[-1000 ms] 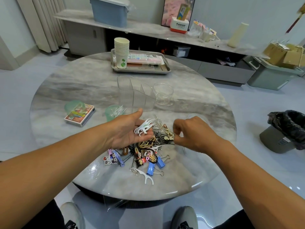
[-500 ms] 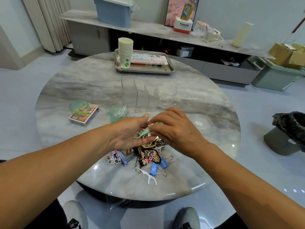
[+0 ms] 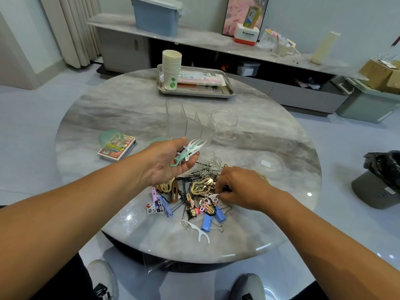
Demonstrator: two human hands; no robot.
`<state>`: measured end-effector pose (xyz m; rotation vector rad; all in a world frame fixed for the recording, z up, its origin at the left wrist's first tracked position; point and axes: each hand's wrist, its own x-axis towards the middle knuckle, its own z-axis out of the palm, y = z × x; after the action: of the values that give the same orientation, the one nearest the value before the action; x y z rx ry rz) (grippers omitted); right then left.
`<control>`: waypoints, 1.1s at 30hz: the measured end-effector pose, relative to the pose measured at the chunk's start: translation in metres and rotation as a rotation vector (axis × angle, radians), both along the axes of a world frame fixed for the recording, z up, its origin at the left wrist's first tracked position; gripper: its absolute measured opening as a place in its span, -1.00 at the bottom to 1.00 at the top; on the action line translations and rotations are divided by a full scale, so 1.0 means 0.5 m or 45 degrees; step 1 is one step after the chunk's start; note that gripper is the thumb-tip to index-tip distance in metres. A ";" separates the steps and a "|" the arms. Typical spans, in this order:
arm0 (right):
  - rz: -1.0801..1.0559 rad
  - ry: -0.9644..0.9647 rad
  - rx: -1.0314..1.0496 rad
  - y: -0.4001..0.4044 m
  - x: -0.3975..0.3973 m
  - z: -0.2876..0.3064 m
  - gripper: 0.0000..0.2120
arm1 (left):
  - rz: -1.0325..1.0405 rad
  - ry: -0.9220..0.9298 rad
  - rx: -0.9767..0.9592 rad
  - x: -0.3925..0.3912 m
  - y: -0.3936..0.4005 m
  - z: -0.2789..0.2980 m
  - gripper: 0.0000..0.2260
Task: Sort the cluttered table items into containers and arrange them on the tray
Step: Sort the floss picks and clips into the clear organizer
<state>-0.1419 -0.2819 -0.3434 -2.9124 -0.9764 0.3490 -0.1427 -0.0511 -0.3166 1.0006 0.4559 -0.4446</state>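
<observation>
- Nearest the tabletop point(image 3: 129, 113) edge lies one white floss pick point(image 3: 200, 233), on its own, its long axis slanting from the near right toward the far left, just below the blue binder clips point(image 3: 213, 218).
- Above it sits the pile of clips and pins point(image 3: 194, 191). The right hand point(image 3: 242, 188) rests on the pile's right side, fingers curled and pinching at a small white piece; what exactly it grips is too small to tell.
- The left hand point(image 3: 171, 162) hovers palm up over the pile's far left, cupping a bunch of floss picks point(image 3: 188, 151) whose tips point away to the right.
- By my reading, the lone pick lies nearer the right hand, toward the person.
- Just beyond the left hand stands the clear divided holder point(image 3: 186, 122), with the clear jar point(image 3: 224, 124) beside it.
- Farthest on the tabletop is the tray point(image 3: 227, 92), carrying stacked paper cups point(image 3: 171, 70).
- On the shelf behind, a white box point(image 3: 247, 36) reads "Panasonic".
</observation>
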 end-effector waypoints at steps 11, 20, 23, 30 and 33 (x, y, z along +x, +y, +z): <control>-0.264 0.011 0.319 -0.024 0.031 0.083 -0.94 | 0.024 -0.087 0.105 0.013 0.020 0.027 -0.73; -0.409 0.572 0.988 -0.030 0.025 0.127 -0.95 | -0.192 -0.050 0.183 -0.008 -0.006 -0.007 -0.65; -0.377 0.652 0.994 -0.016 0.023 0.127 -0.94 | -0.275 -0.046 0.170 -0.014 -0.020 -0.015 -0.60; -0.411 0.678 0.773 0.006 0.022 0.110 -0.93 | -0.365 -0.025 0.114 -0.019 -0.032 -0.017 -0.57; -0.491 0.662 0.730 0.025 0.020 0.093 -0.92 | -0.385 -0.079 0.183 -0.023 -0.035 -0.020 -0.66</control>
<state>-0.1319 -0.2694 -0.2968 -2.2384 -0.3461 0.6300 -0.1543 -0.0687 -0.3266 1.2256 0.2836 -0.6563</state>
